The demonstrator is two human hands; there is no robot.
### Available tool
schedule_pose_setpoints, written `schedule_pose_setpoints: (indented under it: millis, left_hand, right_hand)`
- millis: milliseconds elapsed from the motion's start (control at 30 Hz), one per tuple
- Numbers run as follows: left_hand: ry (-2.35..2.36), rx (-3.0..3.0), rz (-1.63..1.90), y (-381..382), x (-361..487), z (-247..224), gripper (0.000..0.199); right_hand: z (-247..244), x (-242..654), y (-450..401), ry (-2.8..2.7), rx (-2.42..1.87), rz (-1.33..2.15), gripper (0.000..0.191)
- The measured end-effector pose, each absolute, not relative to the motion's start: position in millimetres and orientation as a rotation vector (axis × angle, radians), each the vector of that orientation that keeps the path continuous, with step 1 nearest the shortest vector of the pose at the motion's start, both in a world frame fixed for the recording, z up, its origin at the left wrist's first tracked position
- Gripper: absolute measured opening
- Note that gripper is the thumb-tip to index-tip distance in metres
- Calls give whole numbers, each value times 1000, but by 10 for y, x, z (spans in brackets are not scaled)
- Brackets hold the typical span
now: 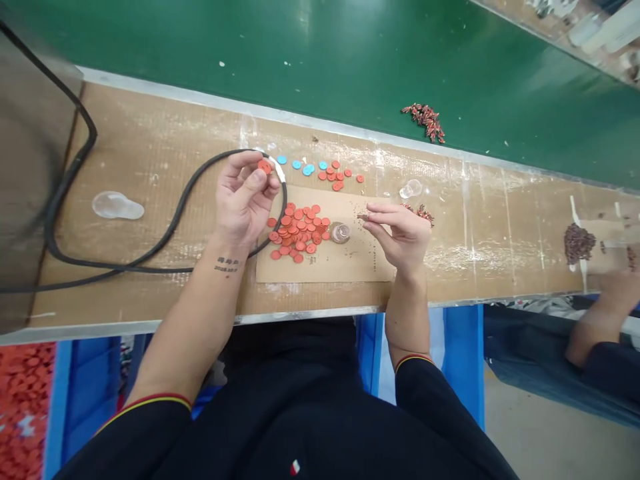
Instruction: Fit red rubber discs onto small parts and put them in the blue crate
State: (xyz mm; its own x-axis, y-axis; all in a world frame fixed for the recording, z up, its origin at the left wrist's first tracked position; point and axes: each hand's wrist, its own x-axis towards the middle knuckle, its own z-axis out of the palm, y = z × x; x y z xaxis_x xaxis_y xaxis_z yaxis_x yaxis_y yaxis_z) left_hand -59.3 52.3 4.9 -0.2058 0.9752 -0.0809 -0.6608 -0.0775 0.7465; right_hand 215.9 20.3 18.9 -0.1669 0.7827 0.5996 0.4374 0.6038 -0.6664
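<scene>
Now, over the counter [165, 127], the left hand [244, 203] finger-pinches a round, orange-red, plastic-looking disc [265, 166] well left of the right hand [404, 235], whose fingers pinch a slim brown sliver [363, 217] pointing left.

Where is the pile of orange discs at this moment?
In the head view, the pile lies on the cardboard sheet between the left hand and right hand, just left of the clear container.

Green surface [320, 73] behind brown bench [150, 127]; greyish floor [535, 433]
</scene>
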Motion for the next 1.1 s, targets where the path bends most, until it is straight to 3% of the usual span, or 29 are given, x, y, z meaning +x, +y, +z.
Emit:
schedule_pose_setpoints:
  millis: [333,533,867,1100]
  left_hand:
    - [631,580,1599,507,-585,1,16]
    - [637,615,1582,543,-647,-109,27]
    - [728,496,1632,557,-575,-74,31]
    - [692,595,1654,557,-602,-135,21]
  right_hand:
    - [233,2227,229,-1857,-1038,484,10]
    - [252,2221,207,-1782,-1036,528,22]
    - [271,2266,187,-1935,-1049,650,11]
    - [359,2246,172,-2101,-1054,618,12]
